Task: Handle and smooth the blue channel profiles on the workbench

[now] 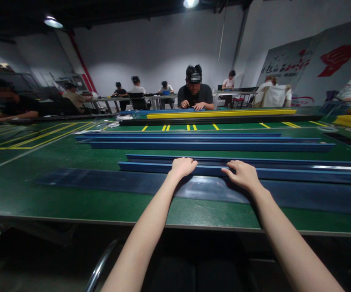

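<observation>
A long blue U-shaped channel [146, 167] lies lengthwise across the table before me, running out of view on the right. My left hand [182, 167] is closed over its near wall, fingertips hidden inside the channel. Farther right, my right hand [242, 174] grips the same wall, its thumb on the near face and its fingers curled over the top edge. Between the hands a stretch of the wall shows. A flat, shiny dark-blue strip [84, 179] lies on my side of the channel, passing beneath both wrists.
Beyond lie more blue channels [208, 146], a yellow bar [224, 114] and a black bar [239, 119]. A co-worker [195, 91] leans over the far side. The green table [102, 207] ends close to me. At the right lies a dark flat object [347, 140].
</observation>
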Tool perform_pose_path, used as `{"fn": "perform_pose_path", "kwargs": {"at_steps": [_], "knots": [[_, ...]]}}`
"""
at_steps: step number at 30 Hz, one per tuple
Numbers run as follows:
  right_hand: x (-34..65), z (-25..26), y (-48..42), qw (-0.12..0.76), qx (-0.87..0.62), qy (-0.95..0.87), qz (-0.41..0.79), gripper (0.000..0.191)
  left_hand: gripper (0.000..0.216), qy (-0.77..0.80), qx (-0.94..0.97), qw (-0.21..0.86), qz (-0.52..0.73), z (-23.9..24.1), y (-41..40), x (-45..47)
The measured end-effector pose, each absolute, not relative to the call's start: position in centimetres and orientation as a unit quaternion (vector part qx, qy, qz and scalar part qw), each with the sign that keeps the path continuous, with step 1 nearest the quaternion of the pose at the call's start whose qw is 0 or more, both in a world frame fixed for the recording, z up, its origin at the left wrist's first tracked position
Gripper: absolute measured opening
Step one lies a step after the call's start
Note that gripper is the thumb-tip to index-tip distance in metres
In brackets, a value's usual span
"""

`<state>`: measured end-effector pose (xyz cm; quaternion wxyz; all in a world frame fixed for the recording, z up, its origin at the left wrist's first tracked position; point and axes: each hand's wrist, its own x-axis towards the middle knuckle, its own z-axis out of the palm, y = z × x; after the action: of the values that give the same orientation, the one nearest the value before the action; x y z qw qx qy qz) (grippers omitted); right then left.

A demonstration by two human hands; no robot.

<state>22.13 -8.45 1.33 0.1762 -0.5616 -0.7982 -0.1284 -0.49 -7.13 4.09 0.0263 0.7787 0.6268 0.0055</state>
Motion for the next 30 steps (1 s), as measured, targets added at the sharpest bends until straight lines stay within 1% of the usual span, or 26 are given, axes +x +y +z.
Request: {"fn": "perform_pose_path", "kwargs": {"at_steps": [30], "knots": [[22.07,1.46,-8.5,0.178,-0.564,-0.796,-0.13,0.038,0.049,0.62,0.784,0.006,0.021,3.97,-7.36,-0.38]]}}
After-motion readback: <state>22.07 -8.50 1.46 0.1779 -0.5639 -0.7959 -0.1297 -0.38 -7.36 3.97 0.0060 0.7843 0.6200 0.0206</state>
